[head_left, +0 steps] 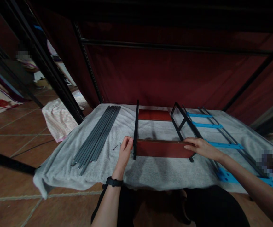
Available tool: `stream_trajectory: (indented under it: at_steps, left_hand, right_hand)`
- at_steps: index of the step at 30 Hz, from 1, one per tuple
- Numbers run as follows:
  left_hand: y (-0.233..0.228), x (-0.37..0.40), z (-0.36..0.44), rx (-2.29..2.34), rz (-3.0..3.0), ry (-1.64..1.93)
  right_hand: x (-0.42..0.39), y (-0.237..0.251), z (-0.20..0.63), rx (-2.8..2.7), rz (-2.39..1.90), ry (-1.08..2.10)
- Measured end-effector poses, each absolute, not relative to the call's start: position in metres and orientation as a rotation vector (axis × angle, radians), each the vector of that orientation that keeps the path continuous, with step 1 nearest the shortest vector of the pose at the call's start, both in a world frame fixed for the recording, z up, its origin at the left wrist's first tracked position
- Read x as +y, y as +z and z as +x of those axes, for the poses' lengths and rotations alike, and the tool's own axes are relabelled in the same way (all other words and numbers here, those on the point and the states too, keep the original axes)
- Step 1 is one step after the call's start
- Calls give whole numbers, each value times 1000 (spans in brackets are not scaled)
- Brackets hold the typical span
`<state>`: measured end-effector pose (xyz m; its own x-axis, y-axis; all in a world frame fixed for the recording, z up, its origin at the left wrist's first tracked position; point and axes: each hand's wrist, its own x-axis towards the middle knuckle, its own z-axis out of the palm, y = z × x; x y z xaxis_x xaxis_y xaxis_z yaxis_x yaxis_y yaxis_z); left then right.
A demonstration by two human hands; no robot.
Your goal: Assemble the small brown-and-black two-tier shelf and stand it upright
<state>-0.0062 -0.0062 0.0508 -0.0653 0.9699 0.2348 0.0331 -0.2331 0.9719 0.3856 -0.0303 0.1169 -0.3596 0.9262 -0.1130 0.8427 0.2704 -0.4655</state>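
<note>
A small rack with black metal side frames stands in front of me on grey cloth. Its near reddish-brown board (pixel 163 148) spans the left side frame (pixel 136 126) and the right side frame (pixel 186 121); a second such board (pixel 154 115) sits farther back. My left hand (pixel 126 147), with a black band on its wrist, is closed against the outside of the left frame, level with the near board's end. Whatever its fingertips pinch is hidden. My right hand (pixel 195 146) grips the near board's right end beside the right frame. Small screws (pixel 115 147) lie left of my left hand.
A bundle of grey metal tubes (pixel 98 137) lies on the cloth to the left. On the right are dark rods with blue crosspieces (pixel 207 125). Black posts (pixel 53 78) and a dark red curtain (pixel 165 75) surround the cloth-covered surface (pixel 160 176).
</note>
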Motion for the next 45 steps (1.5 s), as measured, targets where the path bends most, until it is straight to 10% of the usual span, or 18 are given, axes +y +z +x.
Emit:
stream_trajectory:
  at_steps: [45]
  left_hand:
    - [43, 2, -2, 1283, 1377, 1456]
  right_hand:
    - [-31, 120, 385, -2327, -1663, 716]
